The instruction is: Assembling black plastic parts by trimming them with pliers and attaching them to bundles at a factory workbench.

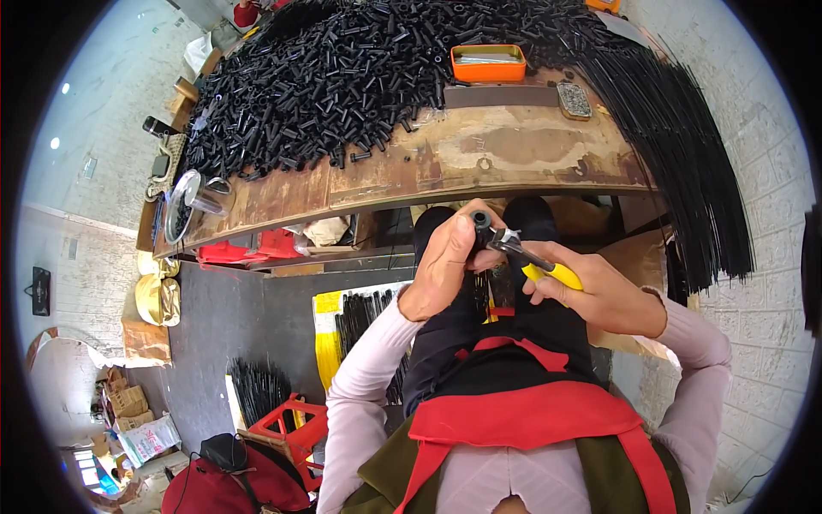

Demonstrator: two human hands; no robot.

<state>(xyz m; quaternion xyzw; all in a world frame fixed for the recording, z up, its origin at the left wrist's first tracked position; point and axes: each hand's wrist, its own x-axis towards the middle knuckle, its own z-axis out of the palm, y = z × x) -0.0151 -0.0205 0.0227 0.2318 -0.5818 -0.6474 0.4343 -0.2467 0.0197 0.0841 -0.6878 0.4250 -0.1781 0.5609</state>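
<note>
Over my lap, just in front of the table edge, my left hand (441,267) is closed around a short black tube (482,221), its round open end facing up. My right hand (615,293) grips yellow-handled pliers (565,275). Their metal jaws sit right beside the tube, near my left fingers; whether they are biting on anything is too small to tell. Beyond my hands, a large heap of similar black tubular pieces (317,90) covers the back and left of the wooden table (505,146).
An orange tray (488,64) of thin metal pieces and a small tin (574,101) stand on the table. Long black rods (676,146) hang over its right end. A clear plastic jar (210,195) lies at the left corner. A red stool (295,428) and rod bundles (257,390) are on the floor.
</note>
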